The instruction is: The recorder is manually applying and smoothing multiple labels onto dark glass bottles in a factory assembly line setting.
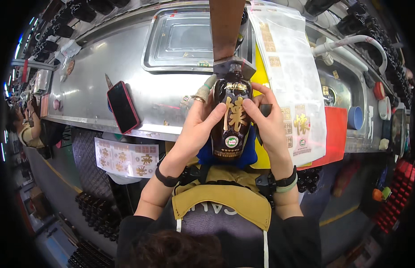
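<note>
A dark, glossy bottle [232, 131] with gold characters and a round green-and-white emblem leans between my hands, its neck toward the far side. My left hand [199, 123] grips its left side, thumb pressed on the gold lettering. That hand wears a ring and pale covers on its fingertips. My right hand [271, 123] holds the other side, thumb also on the lettering. A small dark flat piece [265, 109] sticks out by the right hand's fingers; how it is held is unclear. Under the bottle's base lies a blue cloth [248, 156].
A brown post [226, 31] rises just beyond the bottle. Left are a metal tray [156, 49], a phone [122, 107] and a decal sheet [126, 157]. At right lie more decal sheets [285, 80], a red sheet [335, 134], a blue cup [354, 118] and a sink [362, 82].
</note>
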Demonstrator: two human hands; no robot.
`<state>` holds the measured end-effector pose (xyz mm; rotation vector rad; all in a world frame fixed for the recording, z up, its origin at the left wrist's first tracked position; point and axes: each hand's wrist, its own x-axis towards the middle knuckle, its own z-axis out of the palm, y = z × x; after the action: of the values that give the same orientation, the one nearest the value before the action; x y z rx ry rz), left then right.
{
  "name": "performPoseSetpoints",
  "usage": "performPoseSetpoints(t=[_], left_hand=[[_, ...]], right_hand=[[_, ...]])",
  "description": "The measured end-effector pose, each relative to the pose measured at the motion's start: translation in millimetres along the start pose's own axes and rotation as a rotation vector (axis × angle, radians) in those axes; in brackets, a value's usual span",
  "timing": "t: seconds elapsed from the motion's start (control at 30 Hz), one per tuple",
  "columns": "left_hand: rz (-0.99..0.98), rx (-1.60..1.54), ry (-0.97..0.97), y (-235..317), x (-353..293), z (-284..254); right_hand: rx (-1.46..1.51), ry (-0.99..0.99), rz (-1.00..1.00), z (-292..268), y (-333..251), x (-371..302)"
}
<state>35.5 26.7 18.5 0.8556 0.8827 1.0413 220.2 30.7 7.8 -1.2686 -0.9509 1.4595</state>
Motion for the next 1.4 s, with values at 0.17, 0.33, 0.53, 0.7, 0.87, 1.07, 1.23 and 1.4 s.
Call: performPoseSetpoints(t=[0.17,0.33,0.53,0.7,0.87,1.07,1.23,1.4], left_hand=[[-0.028,-0.004,0.010,-2.7,0.6,-1.4],[-0.014,-0.012,0.008,-4.7,0.3,-1.6],[0.008,0.005,0.015,-5.8,0.6,-1.0],[0.012,0.006,0.022,-8.1,-0.2,-0.4],[0.005,0.007,0.029,-9.0,-1.2,-0.9],[0.039,0.010,0.021,-10.9,-1.7,-0.8],[0.027,0.014,0.026,-10.6,-1.0,-0.7],[0.031,0.004,0.049,-8.6,-4.6,2.2]], right_hand=[[-0.007,0.023,0.004,1.6,1.2,-0.4],[0.007,0.019,-0.005,2.3,1.8,-0.4],[-0.011,0.020,-0.006,1.9,3.1,0.6],[0.000,0.030,-0.007,1.3,4.6,0.7],[-0.003,0.031,-0.023,1.8,4.7,0.7],[0.016,0.026,-0.008,2.7,4.2,-0.5],[-0.002,0.027,-0.022,3.2,6.0,-1.6],[-0.079,0.007,-0.031,-4.5,-2.0,1.4]])
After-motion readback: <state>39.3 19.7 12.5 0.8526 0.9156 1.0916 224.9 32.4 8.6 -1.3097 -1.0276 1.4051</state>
